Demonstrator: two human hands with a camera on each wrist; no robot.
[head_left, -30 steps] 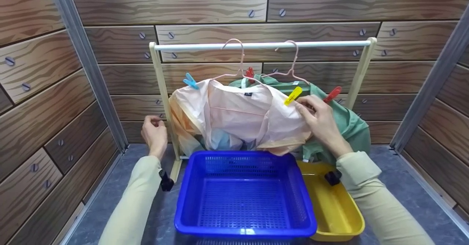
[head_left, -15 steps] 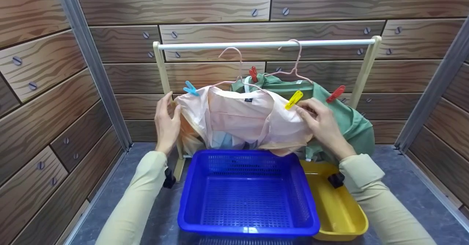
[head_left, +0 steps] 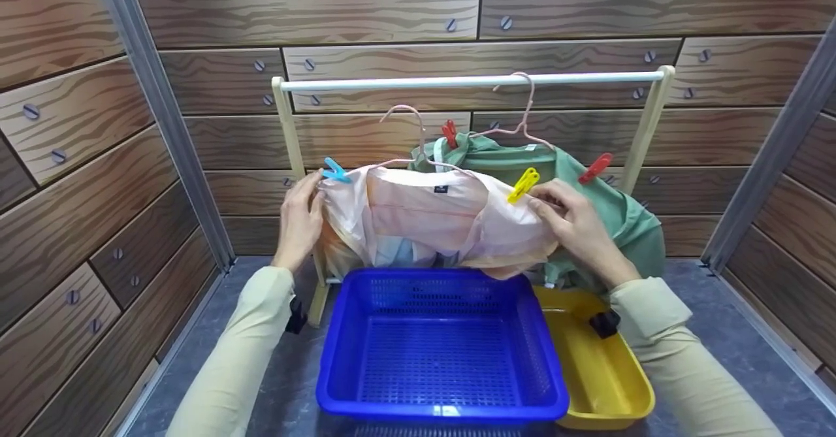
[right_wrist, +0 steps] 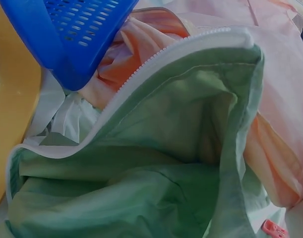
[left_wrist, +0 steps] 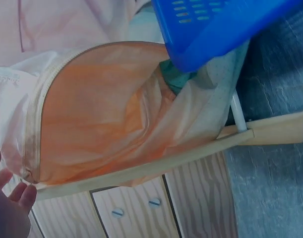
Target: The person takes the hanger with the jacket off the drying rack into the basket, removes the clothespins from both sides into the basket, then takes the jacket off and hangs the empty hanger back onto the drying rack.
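A pale pink jacket (head_left: 424, 218) with an orange lining hangs on a pink wire hanger (head_left: 421, 138), whose hook is below the rail and apart from it. My left hand (head_left: 300, 221) pinches the jacket's left shoulder beside a blue clothespin (head_left: 336, 170). At the other shoulder, close to a yellow clothespin (head_left: 523, 185), my right hand (head_left: 578, 228) grips the cloth. The fingertips (left_wrist: 27, 196) of the left hand touch the jacket's edge in the left wrist view. Behind it, a green jacket (head_left: 627, 221) hangs from the rail on another pink hanger (head_left: 524, 113).
A rack with a white rail (head_left: 457, 82) and wooden legs (head_left: 643, 136) stands at the back. Red clothespins (head_left: 595, 168) are on the green jacket. In front sits a blue basket (head_left: 444, 411), overlapping a yellow tray (head_left: 643, 385).
My left hand has come in from the left and taken the jacket's shoulder. The pink jacket's hook has come off the rail and dropped below it. My right hand keeps its hold.
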